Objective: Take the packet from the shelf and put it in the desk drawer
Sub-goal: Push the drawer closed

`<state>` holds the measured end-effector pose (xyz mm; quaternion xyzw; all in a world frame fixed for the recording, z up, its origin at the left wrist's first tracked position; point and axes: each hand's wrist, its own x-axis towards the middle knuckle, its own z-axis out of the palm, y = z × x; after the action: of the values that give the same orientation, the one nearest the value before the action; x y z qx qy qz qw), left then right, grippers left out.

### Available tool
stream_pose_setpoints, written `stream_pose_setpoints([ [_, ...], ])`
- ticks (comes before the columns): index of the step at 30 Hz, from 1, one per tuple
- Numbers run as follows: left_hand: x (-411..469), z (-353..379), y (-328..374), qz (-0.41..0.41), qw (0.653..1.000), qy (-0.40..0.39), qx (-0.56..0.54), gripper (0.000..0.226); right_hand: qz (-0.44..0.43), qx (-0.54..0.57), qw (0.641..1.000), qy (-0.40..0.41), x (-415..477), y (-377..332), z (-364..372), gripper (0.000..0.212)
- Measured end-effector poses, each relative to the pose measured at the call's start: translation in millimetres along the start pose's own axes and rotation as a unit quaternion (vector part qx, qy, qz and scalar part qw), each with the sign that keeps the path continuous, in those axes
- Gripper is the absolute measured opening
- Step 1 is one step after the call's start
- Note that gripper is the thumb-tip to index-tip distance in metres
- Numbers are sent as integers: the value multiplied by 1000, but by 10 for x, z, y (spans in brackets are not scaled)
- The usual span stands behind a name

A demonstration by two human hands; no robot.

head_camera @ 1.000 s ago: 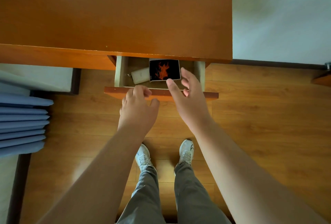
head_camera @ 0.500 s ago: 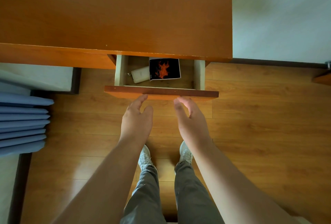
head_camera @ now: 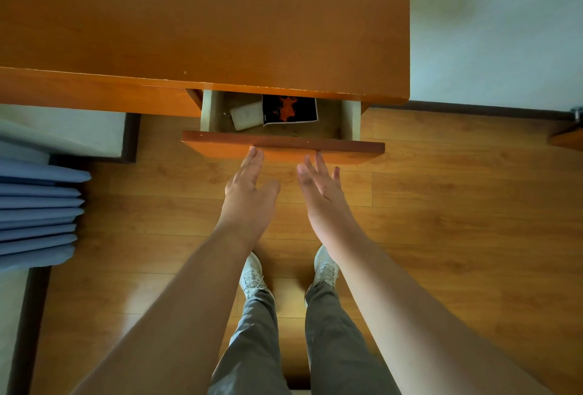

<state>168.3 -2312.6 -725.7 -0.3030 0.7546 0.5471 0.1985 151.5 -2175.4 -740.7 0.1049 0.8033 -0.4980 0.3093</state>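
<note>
Two bare hands reach toward the front panel of a desk drawer (head_camera: pixel 284 146) that stands partly pulled out from under the wooden desk (head_camera: pixel 205 15). The left hand (head_camera: pixel 249 192) has its fingers straight and close together, empty, with the fingertips touching the lower edge of the drawer front. The right hand (head_camera: pixel 321 192) is also empty, its fingers stretched out and slightly spread, the tips at or just short of the same edge; whether they touch it cannot be told.

The packet (head_camera: pixel 288 109), black with an orange flame-like picture, lies flat inside the drawer, toward the back and partly hidden under the desk's edge. Just to its left, touching or slightly tucked under it, lies a pale rectangular object (head_camera: pixel 246 116).

Below the hands are grey trousers (head_camera: pixel 331 331) and white shoes (head_camera: pixel 252 274) on a wooden floor (head_camera: pixel 457 221). Folded blue cloth (head_camera: pixel 38 211) sits at the left edge of the view.
</note>
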Motion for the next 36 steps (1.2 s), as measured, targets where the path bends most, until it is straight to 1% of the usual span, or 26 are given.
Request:
stream_pose_setpoints([
  [3, 63, -8, 107, -3, 1000, -2, -19, 71, 0, 12, 1000, -4, 75, -92, -18, 75],
  [6, 142, -16, 200, 0, 1000, -1, -24, 70, 13, 48, 999, -11, 150, -231, -58, 77],
  [10, 279, -13, 328, -7, 999, -1, -41, 71, 38, 86, 995, -20, 240, -390, -123, 67],
  [12, 337, -13, 368, -10, 999, -2, -46, 73, 45, 108, 993, -18, 300, -430, -132, 66],
  [17, 463, -5, 446, -4, 999, -8, -50, 75, 73, 134, 988, -14, 464, -476, -141, 70],
  [21, 546, 10, 535, -5, 998, -3, -56, 75, 85, 134, 987, -11, 586, -513, -164, 71],
  [26, 610, 30, 604, -12, 998, -2, -60, 75, 101, 130, 986, -13, 646, -577, -208, 65],
  [30, 625, 0, 671, -17, 998, -4, -66, 75, 113, 134, 984, -19, 666, -648, -228, 65],
  [33, 633, 0, 705, -22, 997, -2, -70, 74, 105, 138, 985, -15, 691, -690, -240, 65],
  [36, 627, 18, 718, -21, 997, 3, -74, 73, 92, 108, 990, -22, 698, -703, -200, 65],
])
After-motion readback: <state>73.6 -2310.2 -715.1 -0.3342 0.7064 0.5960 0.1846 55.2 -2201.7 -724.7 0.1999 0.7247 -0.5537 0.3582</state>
